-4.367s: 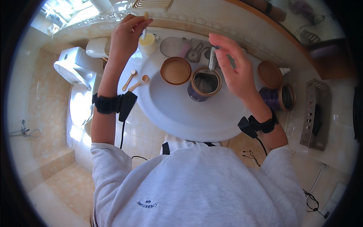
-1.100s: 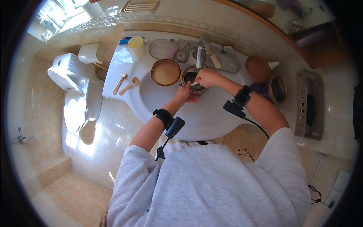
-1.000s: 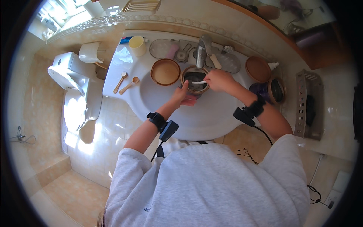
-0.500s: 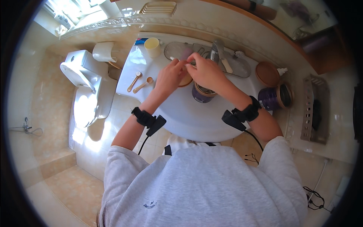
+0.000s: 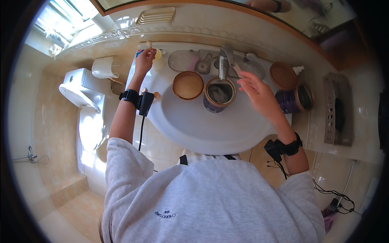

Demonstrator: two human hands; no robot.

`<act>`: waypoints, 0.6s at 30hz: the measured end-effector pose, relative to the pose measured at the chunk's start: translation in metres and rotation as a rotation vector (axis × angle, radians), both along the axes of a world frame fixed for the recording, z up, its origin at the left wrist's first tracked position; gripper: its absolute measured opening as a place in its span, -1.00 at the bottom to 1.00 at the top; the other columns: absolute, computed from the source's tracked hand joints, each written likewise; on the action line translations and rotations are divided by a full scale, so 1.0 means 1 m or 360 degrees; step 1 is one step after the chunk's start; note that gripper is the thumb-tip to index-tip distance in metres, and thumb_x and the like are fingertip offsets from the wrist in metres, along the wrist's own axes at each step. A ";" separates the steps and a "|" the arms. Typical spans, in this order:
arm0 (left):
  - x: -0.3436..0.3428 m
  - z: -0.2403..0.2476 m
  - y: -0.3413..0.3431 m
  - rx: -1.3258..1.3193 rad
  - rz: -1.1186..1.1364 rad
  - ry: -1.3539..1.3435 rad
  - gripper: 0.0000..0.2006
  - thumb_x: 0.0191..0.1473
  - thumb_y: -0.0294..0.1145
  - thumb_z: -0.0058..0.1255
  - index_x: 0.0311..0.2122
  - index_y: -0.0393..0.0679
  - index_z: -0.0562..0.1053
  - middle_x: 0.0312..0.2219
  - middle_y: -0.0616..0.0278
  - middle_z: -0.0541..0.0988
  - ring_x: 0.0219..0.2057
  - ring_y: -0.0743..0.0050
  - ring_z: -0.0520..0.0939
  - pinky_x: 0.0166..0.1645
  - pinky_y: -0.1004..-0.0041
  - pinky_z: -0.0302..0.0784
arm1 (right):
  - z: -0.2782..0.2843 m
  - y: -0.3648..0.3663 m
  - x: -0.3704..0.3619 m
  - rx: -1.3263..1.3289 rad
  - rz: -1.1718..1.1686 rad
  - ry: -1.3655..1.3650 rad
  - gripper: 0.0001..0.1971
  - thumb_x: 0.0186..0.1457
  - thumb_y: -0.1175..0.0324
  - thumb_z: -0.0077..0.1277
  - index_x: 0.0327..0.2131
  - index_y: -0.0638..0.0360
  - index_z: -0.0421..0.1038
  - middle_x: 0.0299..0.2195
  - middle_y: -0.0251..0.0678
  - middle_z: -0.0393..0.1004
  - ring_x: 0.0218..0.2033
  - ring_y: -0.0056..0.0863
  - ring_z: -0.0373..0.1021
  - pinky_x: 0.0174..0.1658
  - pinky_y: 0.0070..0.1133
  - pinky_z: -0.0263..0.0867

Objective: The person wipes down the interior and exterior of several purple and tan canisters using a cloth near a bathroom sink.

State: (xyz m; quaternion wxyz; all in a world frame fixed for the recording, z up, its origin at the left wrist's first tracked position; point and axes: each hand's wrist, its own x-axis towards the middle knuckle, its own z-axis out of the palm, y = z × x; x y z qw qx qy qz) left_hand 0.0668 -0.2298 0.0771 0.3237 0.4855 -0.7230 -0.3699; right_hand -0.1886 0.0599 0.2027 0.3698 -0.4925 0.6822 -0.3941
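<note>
My left hand (image 5: 145,61) is over the counter's far left, beside a pale yellow cup (image 5: 158,60). Its fingers are closed around a small beige rounded-end piece (image 5: 149,43), whose kind I cannot make out. My right hand (image 5: 256,92) hovers right of the tin, fingers stretched out and holding nothing, near a pale spatula-like handle (image 5: 237,69). An uncovered purple tin (image 5: 214,106) sits below the faucet (image 5: 223,67), with a grey, shiny-looking inside. Left of it lies a round tan lid (image 5: 188,85). Two small measuring spoons (image 5: 156,95) are partly hidden by my left forearm.
The white basin (image 5: 202,133) curves in front of me. At right are a brown lid (image 5: 283,75) and another purple tin (image 5: 287,101) on its side. Clear trays (image 5: 180,60) line the back. A toilet (image 5: 91,121) stands left; a mirror (image 5: 243,16) hangs above.
My hands have parted from above the tin. The left went far left beside the cup; the right moved right and its fingers spread. The tin's opening and tan lid now show fully.
</note>
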 end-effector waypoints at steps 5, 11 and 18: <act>-0.003 -0.018 -0.006 -0.0219 0.0193 -0.0723 -0.69 -0.14 -0.09 -0.09 -0.33 -0.06 0.44 -0.53 0.08 0.50 -0.48 0.17 0.52 -0.38 0.34 0.39 | -0.008 0.018 -0.016 0.0082 -0.0071 -0.0031 -0.67 0.04 0.25 -0.22 -0.12 0.16 0.18 -0.29 -0.24 0.35 -0.32 -0.51 0.32 -0.27 -0.64 0.23; -0.005 -0.012 -0.003 -0.0117 0.0254 -0.0918 -0.69 -0.19 -0.07 -0.06 -0.37 -0.03 0.47 -0.52 0.07 0.51 -0.44 0.15 0.51 -0.35 0.32 0.39 | -0.006 0.026 -0.020 0.0139 -0.0102 -0.0047 -0.68 0.04 0.30 -0.23 -0.12 0.19 0.18 -0.28 -0.23 0.35 -0.29 -0.51 0.32 -0.22 -0.64 0.22; 0.002 -0.015 -0.008 -0.0225 0.0248 -0.0858 -0.72 -0.19 -0.13 -0.03 -0.36 -0.03 0.48 -0.51 0.06 0.51 -0.44 0.17 0.52 -0.33 0.35 0.40 | -0.011 0.030 -0.023 0.0146 -0.0089 0.0011 -0.69 0.04 0.28 -0.22 -0.15 0.19 0.22 -0.32 -0.26 0.37 -0.33 -0.54 0.32 -0.25 -0.65 0.22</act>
